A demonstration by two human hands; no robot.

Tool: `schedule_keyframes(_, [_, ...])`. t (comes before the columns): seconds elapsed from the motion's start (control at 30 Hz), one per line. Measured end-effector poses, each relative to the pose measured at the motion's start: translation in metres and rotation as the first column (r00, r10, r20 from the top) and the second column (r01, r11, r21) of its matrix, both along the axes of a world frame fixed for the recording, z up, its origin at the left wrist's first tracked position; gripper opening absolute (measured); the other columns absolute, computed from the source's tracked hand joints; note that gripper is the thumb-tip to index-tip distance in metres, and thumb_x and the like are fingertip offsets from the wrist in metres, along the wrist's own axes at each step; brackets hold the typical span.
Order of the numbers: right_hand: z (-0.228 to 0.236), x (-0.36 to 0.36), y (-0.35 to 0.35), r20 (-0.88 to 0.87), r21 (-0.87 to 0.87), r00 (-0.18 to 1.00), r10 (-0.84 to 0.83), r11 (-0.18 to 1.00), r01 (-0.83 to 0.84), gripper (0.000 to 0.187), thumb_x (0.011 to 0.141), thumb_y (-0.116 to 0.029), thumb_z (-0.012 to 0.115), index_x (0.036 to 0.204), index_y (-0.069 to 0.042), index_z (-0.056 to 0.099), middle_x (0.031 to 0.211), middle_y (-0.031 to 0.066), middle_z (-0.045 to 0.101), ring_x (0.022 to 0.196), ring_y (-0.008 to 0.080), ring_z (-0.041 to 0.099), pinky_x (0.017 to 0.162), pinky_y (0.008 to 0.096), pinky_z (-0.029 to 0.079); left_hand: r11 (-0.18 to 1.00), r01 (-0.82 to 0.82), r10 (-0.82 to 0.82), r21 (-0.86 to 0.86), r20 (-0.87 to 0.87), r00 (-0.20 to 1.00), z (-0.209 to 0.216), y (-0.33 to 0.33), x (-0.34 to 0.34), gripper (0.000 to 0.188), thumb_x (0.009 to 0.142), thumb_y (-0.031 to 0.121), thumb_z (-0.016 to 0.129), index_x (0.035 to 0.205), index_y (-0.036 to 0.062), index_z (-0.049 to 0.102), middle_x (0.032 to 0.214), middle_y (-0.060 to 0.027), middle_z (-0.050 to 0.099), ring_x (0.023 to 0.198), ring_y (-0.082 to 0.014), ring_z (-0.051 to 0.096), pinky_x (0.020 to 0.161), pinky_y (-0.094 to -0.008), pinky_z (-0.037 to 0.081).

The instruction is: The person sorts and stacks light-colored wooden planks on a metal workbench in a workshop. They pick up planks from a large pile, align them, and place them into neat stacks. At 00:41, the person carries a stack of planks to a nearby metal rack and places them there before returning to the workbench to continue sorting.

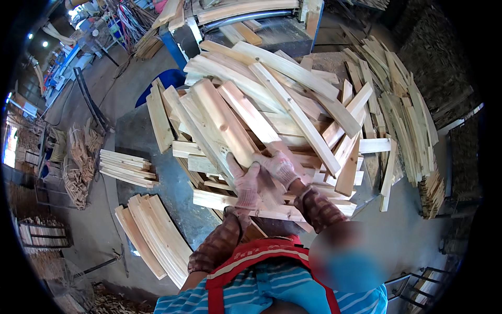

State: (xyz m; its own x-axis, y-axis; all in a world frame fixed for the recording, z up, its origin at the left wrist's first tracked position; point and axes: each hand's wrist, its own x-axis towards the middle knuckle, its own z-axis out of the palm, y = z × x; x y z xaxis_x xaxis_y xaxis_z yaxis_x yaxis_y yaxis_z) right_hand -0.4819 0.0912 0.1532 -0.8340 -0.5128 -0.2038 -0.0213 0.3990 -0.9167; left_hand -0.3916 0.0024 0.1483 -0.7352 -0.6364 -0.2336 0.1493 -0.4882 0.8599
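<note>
Both my hands wear pale knit gloves and meet at the near end of a wooden board with dark knots, on top of a loose heap. My left hand grips this end from the left, thumb up. My right hand closes on the end's right side, its fingers partly hidden. Tight against the board's left lies a paler plank. To the right, a narrow plank slants down toward my right hand. More planks of several lengths lie crosswise around and beneath.
A machine with a roller stands beyond the heap. On the left of the table are a small stack of slats and a larger stack of boards. Long strips are piled at right. A blue tub sits behind the heap.
</note>
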Motion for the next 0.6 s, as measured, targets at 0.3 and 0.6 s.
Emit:
schedule_keyframes(0.3, [0.048, 0.100, -0.036, -0.442, -0.374, 0.893, 0.088, 0.886, -0.273, 0.039, 0.086, -0.018, 0.074, 0.121, -0.004, 0.062, 0.112, 0.0205, 0.066, 0.097, 0.0384, 0.068, 0.083, 0.0422, 0.057, 0.946, 0.267, -0.249, 0.184, -0.114, 0.962, 0.034, -0.104, 0.083, 0.064, 0.093, 0.049, 0.065, 0.129, -0.0035, 0.056, 0.112, -0.0134, 0.068, 0.101, -0.0238, 0.067, 0.093, -0.0363, 0.055])
schedule_keyframes(0.6, [-0.037, 0.034, 0.029, -0.620, 0.571, 0.763, 0.180, 0.771, 0.282, 0.087, 0.076, -0.024, 0.079, 0.148, 0.000, 0.037, 0.143, 0.0234, 0.047, 0.133, 0.0453, 0.044, 0.110, 0.0547, 0.038, 0.934, -0.004, 0.069, -0.358, 0.167, 0.984, 0.015, -0.370, 0.044, 0.064, 0.084, 0.013, 0.074, 0.140, -0.0007, 0.047, 0.127, -0.0110, 0.061, 0.111, -0.0199, 0.063, 0.094, -0.0326, 0.053])
